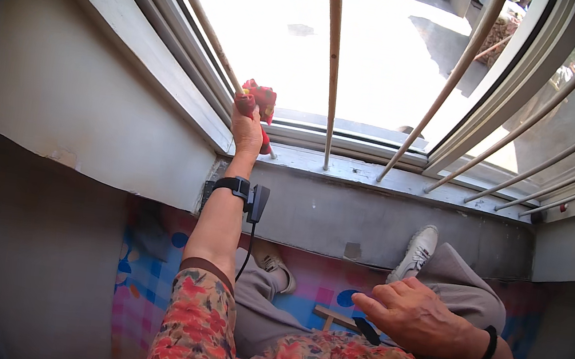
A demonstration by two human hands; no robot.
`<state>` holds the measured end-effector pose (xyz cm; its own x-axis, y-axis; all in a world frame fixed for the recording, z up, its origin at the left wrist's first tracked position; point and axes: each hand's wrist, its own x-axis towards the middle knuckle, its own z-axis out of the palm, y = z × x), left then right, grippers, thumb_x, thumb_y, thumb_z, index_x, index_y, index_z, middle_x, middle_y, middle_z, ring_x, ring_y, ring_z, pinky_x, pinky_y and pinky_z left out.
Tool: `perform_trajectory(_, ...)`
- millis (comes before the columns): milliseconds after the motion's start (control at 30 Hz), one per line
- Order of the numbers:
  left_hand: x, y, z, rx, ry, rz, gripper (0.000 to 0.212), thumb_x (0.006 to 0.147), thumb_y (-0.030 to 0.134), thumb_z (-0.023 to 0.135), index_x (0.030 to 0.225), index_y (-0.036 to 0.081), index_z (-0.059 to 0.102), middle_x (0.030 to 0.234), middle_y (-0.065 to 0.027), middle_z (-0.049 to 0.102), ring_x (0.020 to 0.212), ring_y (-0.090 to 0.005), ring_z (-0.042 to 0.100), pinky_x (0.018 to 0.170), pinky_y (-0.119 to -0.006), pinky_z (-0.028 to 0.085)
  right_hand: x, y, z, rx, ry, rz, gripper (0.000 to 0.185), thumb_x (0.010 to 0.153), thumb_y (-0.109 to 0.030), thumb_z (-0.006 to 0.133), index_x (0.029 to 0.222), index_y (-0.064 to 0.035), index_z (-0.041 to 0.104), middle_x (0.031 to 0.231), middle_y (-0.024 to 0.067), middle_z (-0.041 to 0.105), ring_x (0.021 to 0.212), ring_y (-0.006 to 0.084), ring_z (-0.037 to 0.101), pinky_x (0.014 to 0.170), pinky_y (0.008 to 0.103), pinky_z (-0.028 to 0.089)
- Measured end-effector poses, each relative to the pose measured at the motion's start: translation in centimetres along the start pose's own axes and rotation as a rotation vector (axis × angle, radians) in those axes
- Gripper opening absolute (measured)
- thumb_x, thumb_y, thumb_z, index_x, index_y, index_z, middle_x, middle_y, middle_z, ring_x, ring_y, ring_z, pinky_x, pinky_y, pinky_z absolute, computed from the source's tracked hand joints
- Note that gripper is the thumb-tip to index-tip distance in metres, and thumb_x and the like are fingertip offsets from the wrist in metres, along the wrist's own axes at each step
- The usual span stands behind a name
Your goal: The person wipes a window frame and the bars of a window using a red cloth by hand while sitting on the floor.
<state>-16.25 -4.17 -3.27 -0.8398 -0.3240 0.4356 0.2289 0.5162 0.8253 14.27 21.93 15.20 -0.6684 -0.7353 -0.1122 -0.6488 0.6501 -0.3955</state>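
Note:
My left hand (247, 127) is closed around a red patterned cloth (262, 101), which is wrapped about the leftmost upright window bar (205, 19), just above the sill. Part of the cloth hangs below my hand along the bar. A strap with a small black device and a cable sits on my left wrist. My right hand (406, 312) is held in front of my body over my leg, touching no bar. Its thumb stands apart and its fingers are bent; nothing shows in it. A black band circles that wrist.
More bars, such as the middle one (332, 59), rise from the white window sill (349, 171). A grey ledge (370, 218) lies below, one shoe against it. A sliding window frame (503, 94) stands at right. Beneath me is a colourful patterned sheet (139, 291) with a wooden piece (337, 317).

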Motion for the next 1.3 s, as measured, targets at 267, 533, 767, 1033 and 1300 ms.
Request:
perform_trajectory(267,2.9,1.8,-4.8,-0.235,-0.135,-0.280,0.031,0.081,0.009,0.057,0.110,0.002,0.048,0.098,-0.0088,0.057,0.086,-0.0187,0.057,0.076,-0.031,0.046,-0.4,-0.3,-0.1,-0.003,0.037,-0.021,0.025,0.079,-0.010,0.049,0.104,-0.0057,0.049,0.075,0.0093,0.052,0.068,0.0233,0.055,0.060,0.0334,0.041)
perform_trajectory(533,12.3,23.5,-11.8,-0.733,-0.066,0.077,0.047,0.084,0.040,0.054,0.111,0.002,0.048,0.097,-0.0076,0.056,0.083,-0.0169,0.057,0.073,-0.031,0.048,-0.1,-0.1,-0.5,0.028,-0.088,0.027,0.024,0.081,-0.013,0.052,0.104,-0.0055,0.050,0.078,0.0094,0.055,0.073,0.0245,0.057,0.063,0.0343,0.041)
perform_trajectory(767,15.9,27.0,-11.3,-0.635,-0.233,0.316,0.047,0.082,0.038,0.058,0.112,0.003,0.048,0.082,-0.0101,0.060,0.067,-0.0190,0.060,0.057,-0.028,0.052,0.9,-0.3,-0.5,0.028,-0.063,0.045,0.023,0.082,-0.014,0.052,0.103,-0.0052,0.049,0.078,0.0096,0.054,0.073,0.0246,0.057,0.063,0.0350,0.041)
perform_trajectory(1033,17.6,17.4,-7.2,-0.425,-0.020,0.471,0.032,0.086,0.020,0.055,0.114,0.005,0.049,0.092,-0.0086,0.060,0.077,-0.0199,0.059,0.070,-0.032,0.050,1.4,-0.2,0.4,0.000,-0.089,0.062,0.026,0.078,-0.008,0.050,0.103,-0.0047,0.049,0.075,0.0076,0.051,0.069,0.0230,0.055,0.061,0.0336,0.040)
perform_trajectory(1300,5.0,3.1,-2.8,-0.433,-0.214,0.115,0.025,0.085,0.015,0.057,0.106,0.004,0.048,0.093,-0.0091,0.058,0.085,-0.0181,0.057,0.075,-0.030,0.045,1.4,-0.1,1.0,0.005,-0.074,0.067,0.026,0.077,-0.008,0.050,0.103,-0.0051,0.050,0.073,0.0067,0.049,0.067,0.0222,0.053,0.059,0.0328,0.039)
